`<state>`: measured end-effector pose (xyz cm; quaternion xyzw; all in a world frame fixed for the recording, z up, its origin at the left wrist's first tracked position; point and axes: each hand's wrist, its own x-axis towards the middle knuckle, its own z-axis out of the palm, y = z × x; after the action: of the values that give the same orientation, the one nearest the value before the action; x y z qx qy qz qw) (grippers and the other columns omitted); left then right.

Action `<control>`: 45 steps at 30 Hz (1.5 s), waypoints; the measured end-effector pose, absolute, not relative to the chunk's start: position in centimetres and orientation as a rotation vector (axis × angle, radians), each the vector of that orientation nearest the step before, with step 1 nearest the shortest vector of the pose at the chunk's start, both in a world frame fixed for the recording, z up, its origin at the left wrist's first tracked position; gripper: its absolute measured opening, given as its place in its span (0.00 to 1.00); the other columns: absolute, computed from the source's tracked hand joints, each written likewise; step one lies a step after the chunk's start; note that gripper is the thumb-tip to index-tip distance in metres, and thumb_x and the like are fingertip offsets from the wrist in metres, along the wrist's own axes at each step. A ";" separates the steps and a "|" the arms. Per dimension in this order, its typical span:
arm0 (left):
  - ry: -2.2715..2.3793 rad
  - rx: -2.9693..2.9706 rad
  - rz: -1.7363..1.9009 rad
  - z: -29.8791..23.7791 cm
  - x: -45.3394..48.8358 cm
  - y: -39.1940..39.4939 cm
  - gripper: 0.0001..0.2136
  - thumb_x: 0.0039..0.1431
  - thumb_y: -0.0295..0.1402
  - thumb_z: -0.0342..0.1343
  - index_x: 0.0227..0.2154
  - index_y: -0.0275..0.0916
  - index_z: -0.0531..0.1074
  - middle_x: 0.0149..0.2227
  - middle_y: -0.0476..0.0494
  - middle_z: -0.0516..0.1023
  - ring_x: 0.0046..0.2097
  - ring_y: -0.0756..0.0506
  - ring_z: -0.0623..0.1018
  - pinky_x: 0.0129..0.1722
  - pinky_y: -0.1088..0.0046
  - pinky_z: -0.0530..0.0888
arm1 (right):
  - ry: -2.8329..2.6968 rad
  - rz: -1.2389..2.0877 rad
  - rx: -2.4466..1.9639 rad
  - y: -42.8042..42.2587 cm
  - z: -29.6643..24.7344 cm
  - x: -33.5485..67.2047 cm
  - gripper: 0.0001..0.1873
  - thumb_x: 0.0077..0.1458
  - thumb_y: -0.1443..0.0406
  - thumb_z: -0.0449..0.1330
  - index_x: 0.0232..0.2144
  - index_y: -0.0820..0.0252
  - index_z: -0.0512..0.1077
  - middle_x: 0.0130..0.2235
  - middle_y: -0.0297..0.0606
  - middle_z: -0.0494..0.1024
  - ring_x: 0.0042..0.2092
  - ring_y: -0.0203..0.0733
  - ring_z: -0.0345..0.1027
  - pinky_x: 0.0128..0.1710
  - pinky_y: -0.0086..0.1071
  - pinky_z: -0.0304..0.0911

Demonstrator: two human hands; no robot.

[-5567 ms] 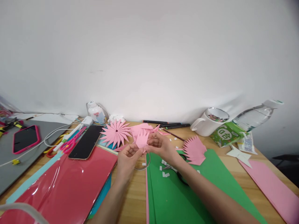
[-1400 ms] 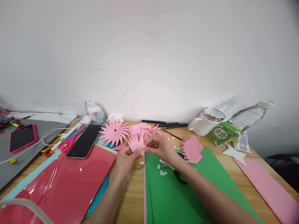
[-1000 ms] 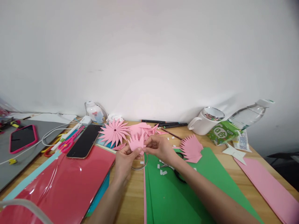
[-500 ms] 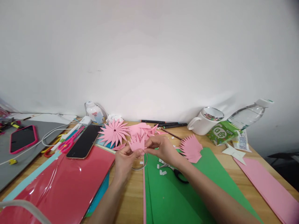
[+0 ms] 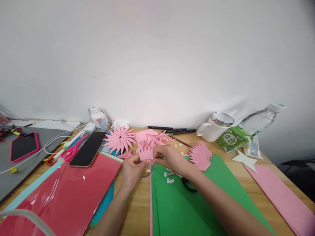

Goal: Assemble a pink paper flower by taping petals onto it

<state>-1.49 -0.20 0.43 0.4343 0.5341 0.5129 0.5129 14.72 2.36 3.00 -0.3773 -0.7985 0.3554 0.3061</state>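
Note:
Between my two hands is a small pink paper piece with a pointed, zigzag top edge. My left hand pinches its lower left side, thumb in front. At its right side, the fingers of my right hand are closed on the edge. Just behind lie pink paper cuttings and a spiky pink paper flower. A fringed pink paper fan rests right of my right hand. Black-handled scissors lie on green paper, partly hidden under my right forearm.
Red paper in a glossy sleeve, a black phone and pink scissors lie at left. A white mug, a green packet and a tilted water bottle stand at back right. Pink sheets lie at right.
The pink piece has narrowed and shifted slightly lower between my fingers, its points closer together. My right hand has moved slightly left. The rest of the desk looks the same.

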 end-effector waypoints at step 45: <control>1.077 0.551 1.287 1.3 -1.3 -0.3 0.19 0.26 0.35 0.72 0.26 0.31 0.78 0.23 0.43 0.80 0.23 0.47 0.78 0.22 0.76 0.72 | -1.785 0.793 -0.846 2.6 0.3 13.0 0.12 0.52 0.57 0.62 0.35 0.58 0.79 0.33 0.43 0.80 0.34 0.41 0.73 0.34 0.34 0.70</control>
<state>-1.32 -0.28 1.34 0.2412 0.4713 0.5630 0.6346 13.02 2.62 0.28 -0.3475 -0.7332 0.3257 0.4854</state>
